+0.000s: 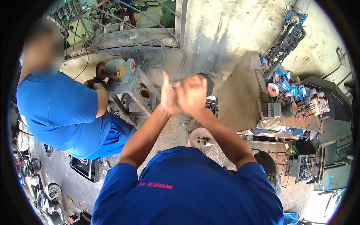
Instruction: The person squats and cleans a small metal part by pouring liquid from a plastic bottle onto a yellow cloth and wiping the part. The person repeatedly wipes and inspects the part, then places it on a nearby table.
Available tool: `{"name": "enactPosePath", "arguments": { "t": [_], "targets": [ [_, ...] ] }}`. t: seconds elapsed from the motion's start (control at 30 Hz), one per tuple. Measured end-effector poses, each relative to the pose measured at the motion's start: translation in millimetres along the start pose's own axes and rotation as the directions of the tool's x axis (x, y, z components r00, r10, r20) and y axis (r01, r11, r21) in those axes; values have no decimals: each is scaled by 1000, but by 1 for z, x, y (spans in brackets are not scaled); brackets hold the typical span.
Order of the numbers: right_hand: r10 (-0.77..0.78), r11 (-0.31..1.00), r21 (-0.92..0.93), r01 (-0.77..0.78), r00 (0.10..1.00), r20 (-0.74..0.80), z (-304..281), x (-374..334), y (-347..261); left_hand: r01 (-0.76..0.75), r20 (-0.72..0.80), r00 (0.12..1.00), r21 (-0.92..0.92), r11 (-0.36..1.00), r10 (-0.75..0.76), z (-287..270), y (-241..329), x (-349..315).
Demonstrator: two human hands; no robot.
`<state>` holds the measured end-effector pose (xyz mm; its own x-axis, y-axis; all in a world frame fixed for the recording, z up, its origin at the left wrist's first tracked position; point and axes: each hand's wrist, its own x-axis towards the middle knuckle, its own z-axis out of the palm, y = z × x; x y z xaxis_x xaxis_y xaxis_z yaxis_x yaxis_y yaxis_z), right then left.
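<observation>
My two hands are raised together in front of me, at the middle of the view. The thumb of my left hand [169, 96] points up and away from the palm; its other fingers are partly hidden behind my right hand. My right hand [193, 93] lies against the left one, its fingers smeared by motion. No held object shows in either hand. Just behind my right hand is a dark rounded thing [208, 83], mostly covered, whose kind I cannot make out. A bench grinder [116, 68] on a metal stand [139, 90] is beyond my left hand.
On the left a person in blue [67, 108] stands with hands near the grinder's left wheel. A brown cabinet [240, 93] and a cluttered workbench [300, 123] are on the right. Below my hands, a round base with sockets [200, 139] has a white cable plugged in.
</observation>
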<state>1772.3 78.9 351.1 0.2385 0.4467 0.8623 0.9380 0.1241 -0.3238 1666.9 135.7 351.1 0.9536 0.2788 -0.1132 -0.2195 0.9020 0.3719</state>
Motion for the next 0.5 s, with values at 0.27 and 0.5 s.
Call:
{"name": "enactPosePath", "arguments": {
  "t": [0.27, 0.5],
  "targets": [
    [-152, 975, 171, 140, 987, 58, 4, 3, 28, -122, 60, 992, 179, 976, 113, -1, -12, 16],
    [808, 580, 218, -785, 520, -277, -2, 24, 76, -151, 271, 958, 188, 971, 96, -3, -21, -15]
  ]
}}
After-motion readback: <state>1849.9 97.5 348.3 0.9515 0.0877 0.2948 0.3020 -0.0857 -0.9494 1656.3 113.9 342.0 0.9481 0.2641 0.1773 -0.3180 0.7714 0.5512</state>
